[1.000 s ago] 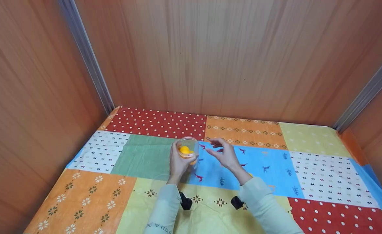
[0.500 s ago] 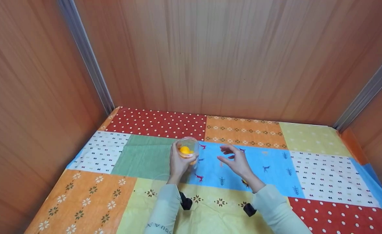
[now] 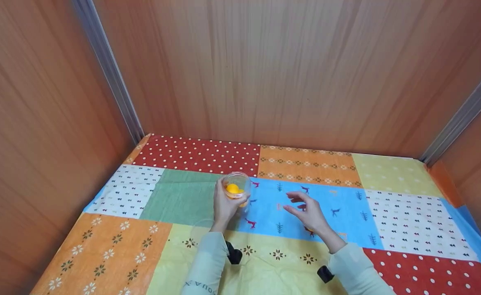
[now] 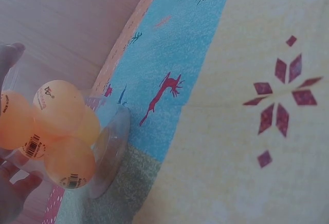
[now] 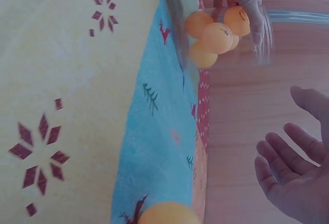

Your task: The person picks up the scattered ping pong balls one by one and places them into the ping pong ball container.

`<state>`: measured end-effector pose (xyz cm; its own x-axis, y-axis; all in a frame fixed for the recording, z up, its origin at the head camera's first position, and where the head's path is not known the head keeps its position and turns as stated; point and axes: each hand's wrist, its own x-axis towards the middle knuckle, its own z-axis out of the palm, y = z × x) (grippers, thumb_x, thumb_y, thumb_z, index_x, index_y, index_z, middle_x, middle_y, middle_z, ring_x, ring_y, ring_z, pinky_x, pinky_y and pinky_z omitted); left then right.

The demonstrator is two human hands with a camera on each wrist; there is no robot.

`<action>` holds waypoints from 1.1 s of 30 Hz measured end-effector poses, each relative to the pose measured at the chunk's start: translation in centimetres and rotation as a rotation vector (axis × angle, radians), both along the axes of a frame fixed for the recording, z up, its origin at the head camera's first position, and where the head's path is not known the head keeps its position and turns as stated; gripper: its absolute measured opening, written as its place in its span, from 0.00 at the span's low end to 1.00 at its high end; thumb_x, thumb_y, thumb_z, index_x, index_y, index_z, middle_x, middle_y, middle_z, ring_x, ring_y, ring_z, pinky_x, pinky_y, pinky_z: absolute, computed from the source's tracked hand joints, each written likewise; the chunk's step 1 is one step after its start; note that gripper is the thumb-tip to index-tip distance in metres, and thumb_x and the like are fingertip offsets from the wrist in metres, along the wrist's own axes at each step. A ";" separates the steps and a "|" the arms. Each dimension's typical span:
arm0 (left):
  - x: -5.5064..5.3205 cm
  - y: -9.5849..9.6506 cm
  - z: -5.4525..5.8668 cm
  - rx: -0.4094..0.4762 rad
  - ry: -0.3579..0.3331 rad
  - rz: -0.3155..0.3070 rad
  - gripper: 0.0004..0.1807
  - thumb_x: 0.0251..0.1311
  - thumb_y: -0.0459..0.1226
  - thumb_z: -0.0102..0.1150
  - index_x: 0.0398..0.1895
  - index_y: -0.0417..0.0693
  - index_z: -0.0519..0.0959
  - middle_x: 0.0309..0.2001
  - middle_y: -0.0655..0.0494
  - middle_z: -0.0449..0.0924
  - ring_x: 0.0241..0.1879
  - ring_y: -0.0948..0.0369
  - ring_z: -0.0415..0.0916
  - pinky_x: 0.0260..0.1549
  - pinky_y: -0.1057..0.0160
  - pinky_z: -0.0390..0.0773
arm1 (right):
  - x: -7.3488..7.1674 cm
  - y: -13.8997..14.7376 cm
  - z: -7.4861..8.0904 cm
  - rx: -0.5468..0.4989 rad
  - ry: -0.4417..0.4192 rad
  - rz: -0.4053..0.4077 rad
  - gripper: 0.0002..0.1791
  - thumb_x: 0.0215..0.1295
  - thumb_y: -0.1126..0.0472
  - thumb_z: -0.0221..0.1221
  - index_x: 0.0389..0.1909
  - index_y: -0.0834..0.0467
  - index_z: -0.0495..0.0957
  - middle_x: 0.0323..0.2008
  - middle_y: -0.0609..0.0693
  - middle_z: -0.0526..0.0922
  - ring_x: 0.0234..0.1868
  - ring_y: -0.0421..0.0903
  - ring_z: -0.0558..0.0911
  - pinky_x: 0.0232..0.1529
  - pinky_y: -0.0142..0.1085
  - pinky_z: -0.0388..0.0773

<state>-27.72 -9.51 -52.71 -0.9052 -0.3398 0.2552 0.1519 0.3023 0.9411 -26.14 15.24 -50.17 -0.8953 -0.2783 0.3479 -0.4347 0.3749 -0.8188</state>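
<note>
My left hand (image 3: 225, 205) grips a clear plastic jar (image 3: 245, 181) with an open top, standing on the blue and green part of the cloth. Several orange ping-pong balls (image 3: 232, 189) lie inside it; the left wrist view shows printed marks on the balls (image 4: 59, 106). To the right of the jar, my right hand (image 3: 311, 213) hovers over the blue patch with its fingers loosely bent and nothing in them. Below it, another orange ping-pong ball (image 5: 169, 215) rests on the cloth, cut off by the edge of the right wrist view and mostly hidden by the hand in the head view.
A patchwork tablecloth (image 3: 183, 203) covers the table. Beside the left forearm lies a faint, clear round outline (image 3: 199, 223) on the cloth. Wood-patterned panels (image 3: 285, 73) rise behind the table and at both sides.
My right hand has moved away from the jar, to the right and nearer to me, over the loose ball. The left hand and jar have stayed put.
</note>
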 end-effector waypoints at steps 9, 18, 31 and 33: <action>-0.1 -0.1 0.0 -0.012 0.015 0.007 0.43 0.33 0.41 0.73 0.55 0.44 0.60 0.52 0.49 0.66 0.50 0.55 0.66 0.52 0.56 0.66 | 0.6 2.0 -1.1 0.037 -0.039 -0.011 0.19 0.53 0.58 0.61 0.47 0.58 0.74 0.44 0.52 0.77 0.45 0.56 0.74 0.45 0.49 0.71; -0.1 -0.1 -0.1 0.006 0.008 -0.003 0.43 0.33 0.40 0.73 0.56 0.45 0.60 0.52 0.52 0.66 0.51 0.55 0.65 0.52 0.56 0.66 | 2.1 2.8 -0.3 0.061 -0.081 -0.042 0.19 0.53 0.66 0.60 0.48 0.64 0.73 0.45 0.59 0.76 0.48 0.57 0.73 0.47 0.52 0.67; -0.1 -0.1 -0.1 0.002 0.011 -0.010 0.43 0.33 0.40 0.73 0.56 0.47 0.59 0.51 0.55 0.65 0.50 0.58 0.65 0.50 0.58 0.68 | 1.1 5.7 -3.1 0.093 -0.143 -0.085 0.24 0.50 0.63 0.64 0.50 0.61 0.74 0.48 0.57 0.75 0.50 0.53 0.72 0.53 0.49 0.64; -0.1 0.0 -0.1 0.002 0.009 -0.008 0.43 0.34 0.40 0.73 0.56 0.47 0.59 0.51 0.54 0.65 0.50 0.57 0.65 0.51 0.58 0.68 | 1.1 6.1 -3.2 0.093 -0.158 -0.093 0.24 0.49 0.65 0.64 0.50 0.62 0.74 0.49 0.57 0.75 0.50 0.53 0.72 0.53 0.49 0.64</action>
